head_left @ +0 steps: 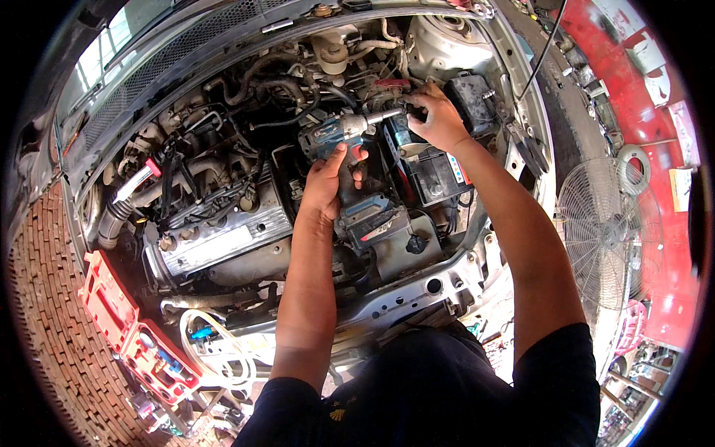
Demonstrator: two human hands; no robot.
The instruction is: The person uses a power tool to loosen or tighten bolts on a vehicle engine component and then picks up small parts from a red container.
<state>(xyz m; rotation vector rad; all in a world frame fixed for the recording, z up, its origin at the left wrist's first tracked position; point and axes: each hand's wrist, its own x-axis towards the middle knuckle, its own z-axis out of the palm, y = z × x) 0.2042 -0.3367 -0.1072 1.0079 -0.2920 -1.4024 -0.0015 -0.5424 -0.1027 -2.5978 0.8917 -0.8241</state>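
Observation:
In the middle of the engine bay, my left hand (329,175) is closed round the handle of a blue and silver cordless impact wrench (320,134), whose battery pack (369,220) shows below. A silver extension (383,116) points right from its nose. My right hand (439,119) has its fingers curled near that extension's far end; what they hold, if anything, is too small to make out. Just below it sits the car battery (439,179), beside a black box (469,100). The engine cover (216,246) lies left of the wrench.
An open red tool case (108,287) and coiled pale hose (223,346) lie at lower left. A white and red tool (134,179) rests on the engine's left. The raised bonnet's prop rod (540,52), a wire fan (611,231) and a red wall (663,283) are at right.

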